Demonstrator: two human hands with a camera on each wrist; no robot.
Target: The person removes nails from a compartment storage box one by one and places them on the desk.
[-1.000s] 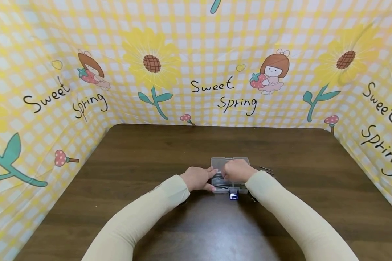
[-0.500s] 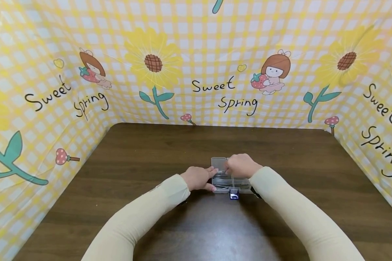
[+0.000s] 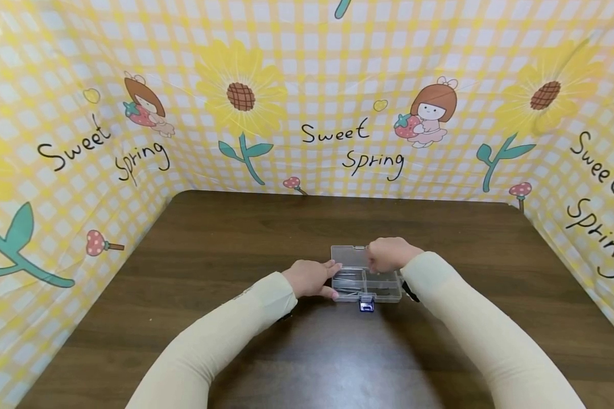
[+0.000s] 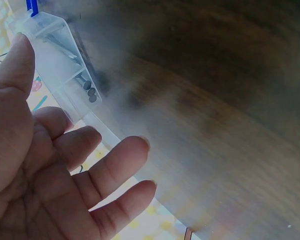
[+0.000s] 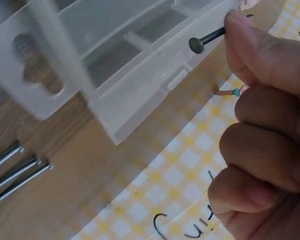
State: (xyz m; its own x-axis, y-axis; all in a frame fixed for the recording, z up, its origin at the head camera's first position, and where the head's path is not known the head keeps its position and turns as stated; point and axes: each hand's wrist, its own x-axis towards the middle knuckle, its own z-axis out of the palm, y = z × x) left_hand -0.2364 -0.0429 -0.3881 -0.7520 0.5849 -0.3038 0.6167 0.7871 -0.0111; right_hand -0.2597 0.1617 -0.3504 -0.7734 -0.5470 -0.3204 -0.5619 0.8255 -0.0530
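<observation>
A clear plastic compartment box (image 3: 348,257) with a blue latch (image 3: 366,305) sits on the table, its lid raised at the back. My left hand (image 3: 308,278) rests at the box's left end, thumb by the front corner and fingers loosely extended. Nails (image 4: 85,82) lie in its compartments. Above the box's right back part, my right hand (image 3: 391,254) pinches a nail (image 5: 210,38) between thumb and index finger, head outward. The other fingers are curled into the palm.
Three loose nails (image 5: 20,172) lie on the brown wooden table (image 3: 245,238) beside the box's hang tab (image 5: 40,85); the right arm hides them in the head view. A yellow checked cloth (image 3: 266,153) stands around the table's back and sides.
My right hand has moved right and slightly back from over the left compartments, uncovering more of the box's right half. The left hand and the box stay in place.
</observation>
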